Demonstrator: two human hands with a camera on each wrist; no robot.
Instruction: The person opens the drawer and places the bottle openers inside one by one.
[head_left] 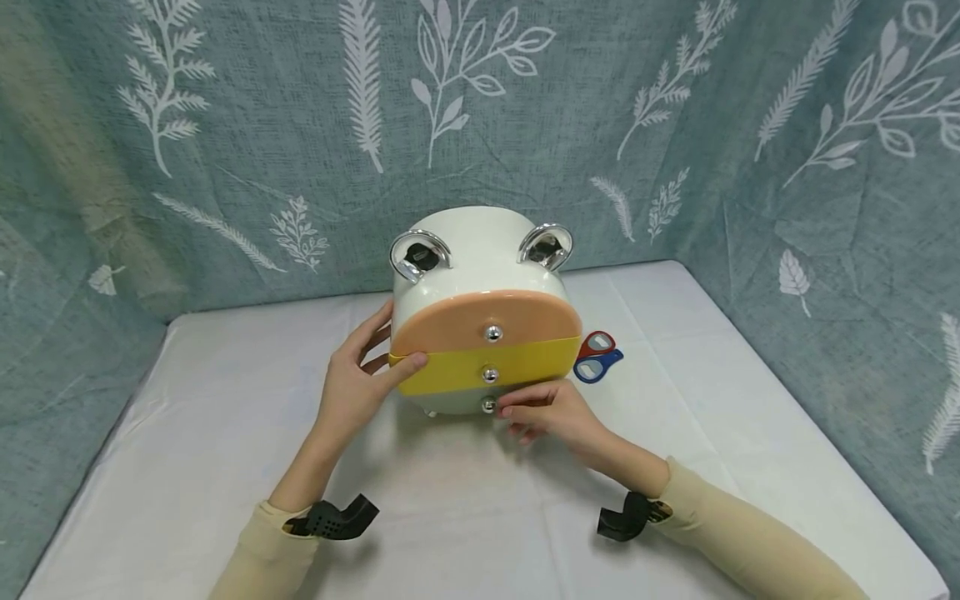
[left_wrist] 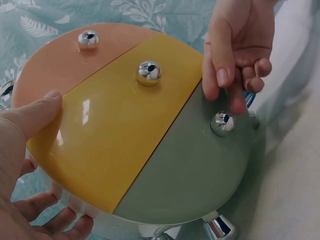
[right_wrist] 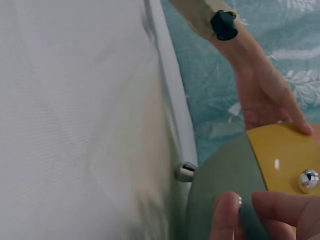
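Note:
A rounded white drawer box [head_left: 480, 242] with silver ear-like rings stands on the table. Its front has an orange drawer [head_left: 450, 325], a yellow drawer [left_wrist: 110, 130] and a grey-green drawer [left_wrist: 185, 155], each with a silver knob. My left hand [head_left: 356, 371] holds the box's left side, thumb on the front near the orange-yellow seam, other fingers along the side. By the lowest knob [left_wrist: 223, 123] is my right hand [head_left: 551, 412], thumb and index finger apart. In the left wrist view that knob shows uncovered. All three drawers look closed.
Right of the box lie a red bottle opener [head_left: 600, 342] and a blue bottle opener [head_left: 592, 369], close together. A white cloth covers the table [head_left: 450, 533]. Green leaf-patterned curtains [head_left: 285, 125] hang behind and at both sides.

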